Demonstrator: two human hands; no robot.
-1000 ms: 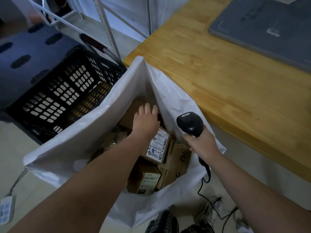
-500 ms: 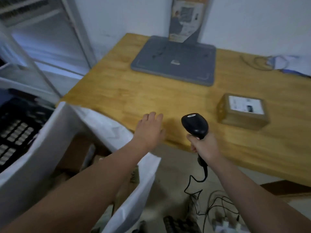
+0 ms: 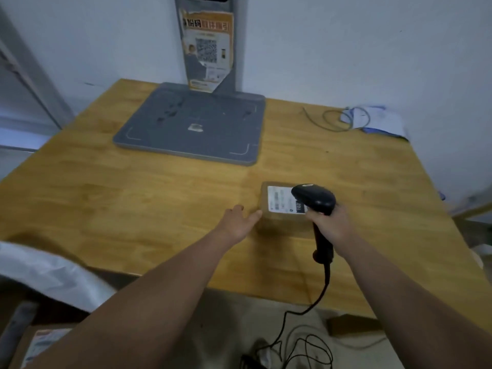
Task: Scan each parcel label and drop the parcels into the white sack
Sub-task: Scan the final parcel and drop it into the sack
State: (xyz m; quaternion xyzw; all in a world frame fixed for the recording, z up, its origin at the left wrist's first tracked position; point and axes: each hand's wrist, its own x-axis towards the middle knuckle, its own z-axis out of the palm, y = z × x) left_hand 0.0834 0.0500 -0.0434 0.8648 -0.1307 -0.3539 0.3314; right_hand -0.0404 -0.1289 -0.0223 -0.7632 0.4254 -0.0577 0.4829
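Wooden table [image 3: 133, 203] holds a parcel [image 3: 282, 222], label [image 3: 279, 199] unreadable; left hand [image 3: 238, 222] straight-fingered beside it, right hand [image 3: 331, 222] clamps the scanner [image 3: 315, 198].

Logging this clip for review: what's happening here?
A person works at a wooden table. The right-hand grip holds a black corded scanner over the label of a brown parcel lying on the table. The left-hand grip, fingers straight, is stretched out by the parcel's near-left corner; contact is unclear. The white sack shows at lower left.

Dim indoor light, soft blur, wide-angle distortion
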